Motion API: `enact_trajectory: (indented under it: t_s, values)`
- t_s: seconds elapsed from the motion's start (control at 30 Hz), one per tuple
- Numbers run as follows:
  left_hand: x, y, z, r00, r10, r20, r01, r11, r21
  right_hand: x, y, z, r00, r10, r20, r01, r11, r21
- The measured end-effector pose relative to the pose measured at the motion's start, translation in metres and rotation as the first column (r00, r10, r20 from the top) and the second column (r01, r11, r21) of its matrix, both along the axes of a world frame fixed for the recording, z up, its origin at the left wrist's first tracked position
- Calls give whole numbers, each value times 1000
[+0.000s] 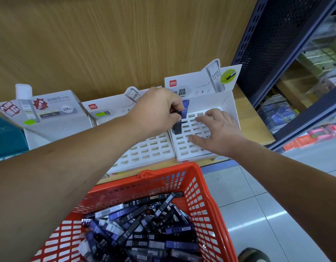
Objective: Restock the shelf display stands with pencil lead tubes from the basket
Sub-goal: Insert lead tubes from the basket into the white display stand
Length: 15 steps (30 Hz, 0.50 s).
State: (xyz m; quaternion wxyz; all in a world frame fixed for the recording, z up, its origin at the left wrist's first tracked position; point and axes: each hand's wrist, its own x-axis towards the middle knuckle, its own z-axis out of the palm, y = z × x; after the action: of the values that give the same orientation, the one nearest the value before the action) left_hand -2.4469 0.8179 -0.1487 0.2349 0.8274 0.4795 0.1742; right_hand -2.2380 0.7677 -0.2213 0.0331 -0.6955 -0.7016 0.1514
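- The left hand [157, 110] is pinching a slim black lead tube [178, 127] near its top end between thumb and curled fingers. It is holding the tube upright over the back-left slots of the right display stand [228, 103]; whether the lower end is sitting in a slot I cannot tell.
- The right hand [218, 131] is lying spread on that stand's white slotted top, fingers straight and splayed, gripping nothing.
- A blue lead tube [185, 105] is standing upright at the back of the stand, just behind the black one and partly hidden by the left hand's fingers.
- The right display stand is showing as white folded cardboard with a printed back card, its top punched with rows of small rectangular slots.
- The middle display stand [150, 150], of the same white slotted card, is sitting just beside it to the left.
- A third cardboard stand [50, 112] with a glossy printed face is standing further left.
- All three are resting on a pale wooden shelf [253, 120] against a wood-grain back panel [106, 44].
- The red plastic basket [206, 203], its walls a lattice of rectangular holes, is sitting below the shelf edge — a loose heap of lead tubes [144, 224] is lying criss-crossed inside, flat-sided, in black, blue and clear plastic, marked HB 0.5.
- A dark perforated metal upright [272, 35] is rising at the right, above a glossy tiled floor [248, 195].
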Motion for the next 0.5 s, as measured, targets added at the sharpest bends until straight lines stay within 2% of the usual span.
enact_trajectory:
  t_s: [0.07, 0.2, 0.27, 0.4, 0.5]
  values:
    - [0, 2, 2, 997, -37, -74, 37, 999, -1, 0, 0, 0, 1000, -2, 0, 2, 1000, 4]
    - [-7, -1, -12, 999, -35, -19, 36, 997, 66, -2, -4, 4, 1000, -15, -7, 15, 1000, 23]
    - [-6, -6, -18, 993, -91, -71, 97, 991, 97, -3, -6, 7, 1000, -11, 7, 11, 998, 61]
    - [-5, -13, -16, 972, -101, -211, 123, 988, 96, -14, -9, 22, 995, 37, 90, -42, 997, 62]
    - [-15, -26, -9, 980, -65, -189, 87, 990, 112, -25, -19, 37, 985, 92, 148, -100, 994, 45]
